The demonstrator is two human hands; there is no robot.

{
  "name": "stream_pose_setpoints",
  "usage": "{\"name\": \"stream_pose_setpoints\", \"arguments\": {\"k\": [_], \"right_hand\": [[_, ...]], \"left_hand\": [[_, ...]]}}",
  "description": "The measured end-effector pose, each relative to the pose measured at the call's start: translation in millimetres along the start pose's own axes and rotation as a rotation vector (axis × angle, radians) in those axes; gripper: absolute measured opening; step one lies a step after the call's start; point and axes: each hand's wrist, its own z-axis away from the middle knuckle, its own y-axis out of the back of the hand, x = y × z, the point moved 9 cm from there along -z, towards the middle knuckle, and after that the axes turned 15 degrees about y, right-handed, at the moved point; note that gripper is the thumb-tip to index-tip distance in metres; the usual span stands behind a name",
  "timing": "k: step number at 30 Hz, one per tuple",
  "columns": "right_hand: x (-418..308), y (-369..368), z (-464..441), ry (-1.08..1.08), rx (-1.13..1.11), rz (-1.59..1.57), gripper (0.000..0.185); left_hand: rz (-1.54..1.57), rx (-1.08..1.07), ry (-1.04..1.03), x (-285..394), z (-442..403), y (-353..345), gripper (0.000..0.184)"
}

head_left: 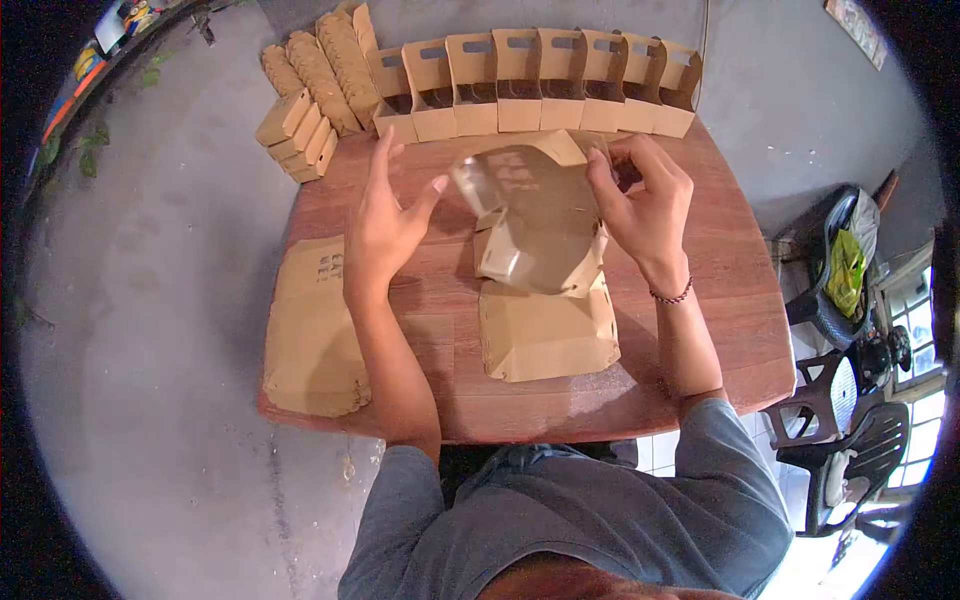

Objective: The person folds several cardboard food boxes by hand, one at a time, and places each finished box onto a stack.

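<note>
Over the middle of the table my right hand (640, 195) pinches the upper right edge of a thin, see-through sheet (550, 220), which looks blurred and bent. Beneath the sheet lies an unfolded brown cardboard piece (550, 335) with creases and flaps, partly hidden by it. My left hand (385, 215) is raised to the left of the sheet, fingers and thumb apart, touching nothing. Left of that arm, flat cardboard blanks (315, 330) with dark printing lie on the wooden table (430, 370), partly covered by my forearm.
A row of several upright brown carriers with handle holes (520, 85) lines the table's back edge. At the back left stand stacked cardboard pieces (330, 75) and small folded boxes (300, 135). Dark chairs (850, 460) and a stool (820, 400) are beyond the right side.
</note>
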Motion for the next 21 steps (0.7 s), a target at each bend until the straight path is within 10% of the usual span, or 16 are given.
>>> {"name": "stream_pose_setpoints", "arguments": {"k": [7,21], "right_hand": [[-19.0,-8.6,2.8,0.067,-0.039,0.072,0.012],[-16.8,-26.1,14.1,-0.063,-0.053,-0.199,0.012]], "left_hand": [[0.701,-0.501,0.167,59.5,33.1,-35.3,0.055],[0.779,-0.403,0.174,49.8,29.4,-59.2,0.027]]}}
